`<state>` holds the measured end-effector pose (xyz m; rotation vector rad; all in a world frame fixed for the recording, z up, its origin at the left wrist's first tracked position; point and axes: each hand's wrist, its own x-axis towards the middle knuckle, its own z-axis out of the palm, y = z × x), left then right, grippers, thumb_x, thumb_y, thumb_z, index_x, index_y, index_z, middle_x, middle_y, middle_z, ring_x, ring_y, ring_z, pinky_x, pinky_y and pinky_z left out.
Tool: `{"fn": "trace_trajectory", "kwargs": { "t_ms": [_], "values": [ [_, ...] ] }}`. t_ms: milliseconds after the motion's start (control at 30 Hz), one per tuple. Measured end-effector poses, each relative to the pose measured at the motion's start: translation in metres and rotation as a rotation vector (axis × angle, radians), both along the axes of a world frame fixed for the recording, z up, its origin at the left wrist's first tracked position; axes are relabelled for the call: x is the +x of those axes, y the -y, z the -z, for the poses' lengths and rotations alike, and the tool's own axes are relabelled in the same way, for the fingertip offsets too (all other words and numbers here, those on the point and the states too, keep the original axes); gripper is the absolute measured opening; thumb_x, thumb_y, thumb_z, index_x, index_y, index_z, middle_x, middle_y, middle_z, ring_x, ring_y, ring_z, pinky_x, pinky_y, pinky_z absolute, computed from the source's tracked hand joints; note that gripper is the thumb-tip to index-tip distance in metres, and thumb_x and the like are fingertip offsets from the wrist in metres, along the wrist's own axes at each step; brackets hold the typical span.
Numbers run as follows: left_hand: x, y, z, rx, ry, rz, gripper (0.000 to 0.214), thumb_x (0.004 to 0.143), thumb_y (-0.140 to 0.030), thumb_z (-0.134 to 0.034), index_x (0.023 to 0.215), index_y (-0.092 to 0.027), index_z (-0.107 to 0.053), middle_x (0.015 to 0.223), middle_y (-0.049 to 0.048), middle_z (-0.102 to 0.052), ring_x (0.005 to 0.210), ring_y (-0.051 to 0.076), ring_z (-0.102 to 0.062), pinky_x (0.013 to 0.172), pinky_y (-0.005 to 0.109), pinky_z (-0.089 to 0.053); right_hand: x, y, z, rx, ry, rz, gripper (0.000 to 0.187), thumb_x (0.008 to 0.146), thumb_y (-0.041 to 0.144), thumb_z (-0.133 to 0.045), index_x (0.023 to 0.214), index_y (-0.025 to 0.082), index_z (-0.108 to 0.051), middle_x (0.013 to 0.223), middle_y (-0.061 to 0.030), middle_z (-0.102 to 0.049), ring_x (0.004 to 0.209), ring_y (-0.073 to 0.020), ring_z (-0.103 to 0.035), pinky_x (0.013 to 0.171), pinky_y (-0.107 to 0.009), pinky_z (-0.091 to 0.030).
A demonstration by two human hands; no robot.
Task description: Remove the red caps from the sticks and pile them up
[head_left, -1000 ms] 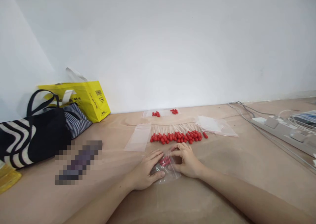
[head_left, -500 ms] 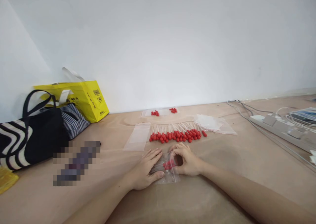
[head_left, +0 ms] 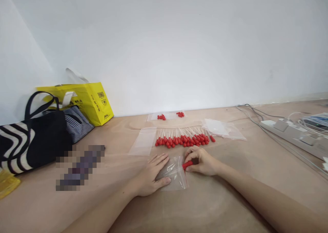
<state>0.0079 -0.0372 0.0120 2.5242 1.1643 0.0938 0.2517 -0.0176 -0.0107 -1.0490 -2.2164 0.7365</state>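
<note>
A clear zip bag [head_left: 173,175] lies flat on the table in front of me. My left hand [head_left: 150,178] rests on its left part, fingers stretched out and thumb apart. At the bag's right edge, my right hand [head_left: 203,162] pinches a small bunch of red-headed sticks [head_left: 187,165] between thumb and fingers. Their red ends show beside the bag's mouth; whether the rest is inside, I cannot tell. Just beyond both hands lies a row of loose red-headed sticks [head_left: 182,141], pale shafts pointing away from me.
Flat clear bags lie left [head_left: 143,142] and right [head_left: 217,127] of the row. Near the wall are bags with red-headed sticks [head_left: 161,117]. A yellow bag [head_left: 98,104] and black bag [head_left: 51,140] stand left. A power strip [head_left: 287,132] with cables lies right.
My right hand has moved to the right, carrying the red heads from over the bag to its right edge. My left hand stays pressed on the bag.
</note>
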Motion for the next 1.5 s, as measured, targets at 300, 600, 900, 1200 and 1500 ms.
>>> {"fn": "trace_trajectory", "kwargs": {
  "t_ms": [300, 600, 900, 1200, 1500],
  "values": [
    [-0.005, -0.006, 0.007, 0.054, 0.241, -0.141, 0.043, 0.082, -0.039, -0.043, 0.120, -0.020, -0.045, 0.122, 0.0076, -0.050, 0.112, 0.021, -0.044, 0.095, 0.037, -0.034, 0.025, -0.009, -0.001, -0.525, -0.298, -0.092, 0.039, 0.066, 0.042, -0.065, 0.094, 0.015, -0.061, 0.073, -0.0020, -0.062, 0.055, -0.0087, -0.053, 0.052, -0.023, -0.043],
    [-0.012, -0.015, 0.011, -0.096, 0.251, -0.427, 0.038, 0.059, -0.040, -0.065, 0.089, -0.018, -0.058, 0.082, 0.0009, -0.060, 0.071, 0.016, -0.053, 0.063, 0.026, -0.040, 0.022, -0.014, 0.005, -0.700, -0.540, 0.018, 0.029, 0.062, 0.036, -0.070, 0.077, 0.014, -0.056, 0.062, 0.0008, -0.060, 0.052, -0.0067, -0.054, 0.049, -0.019, -0.041],
    [-0.056, -0.036, -0.011, -0.021, 0.393, -0.496, 0.034, 0.065, -0.051, -0.051, 0.063, -0.017, -0.053, 0.063, 0.0003, -0.056, 0.065, 0.017, -0.052, 0.060, 0.026, -0.039, 0.022, -0.014, -0.003, -0.541, -0.744, 0.243, 0.028, 0.060, 0.038, -0.070, 0.070, 0.015, -0.057, 0.056, 0.0034, -0.057, 0.047, -0.0053, -0.049, 0.046, -0.018, -0.038],
    [-0.093, -0.077, -0.001, 0.394, 0.147, -1.234, 0.054, 0.070, -0.051, -0.044, 0.107, -0.011, -0.049, 0.106, 0.0166, -0.056, 0.099, 0.033, -0.050, 0.078, 0.042, -0.039, 0.000, -0.038, -0.008, 0.256, -0.623, 0.510, 0.022, 0.072, 0.039, -0.058, 0.080, 0.019, -0.059, 0.074, -0.0037, -0.060, 0.067, -0.0150, -0.056, 0.062, -0.029, -0.046],
    [-0.031, -0.092, 0.010, 0.302, -0.195, -0.428, 0.044, 0.086, -0.042, -0.024, 0.128, -0.032, -0.035, 0.141, 0.0060, -0.023, 0.130, 0.028, -0.013, 0.099, 0.052, -0.012, -0.054, -0.076, 0.000, 0.438, -0.007, 0.384, 0.025, 0.085, 0.029, -0.036, 0.091, 0.024, -0.059, 0.098, -0.0082, -0.055, 0.084, -0.0195, -0.054, 0.074, -0.032, -0.043]
  ]
}}
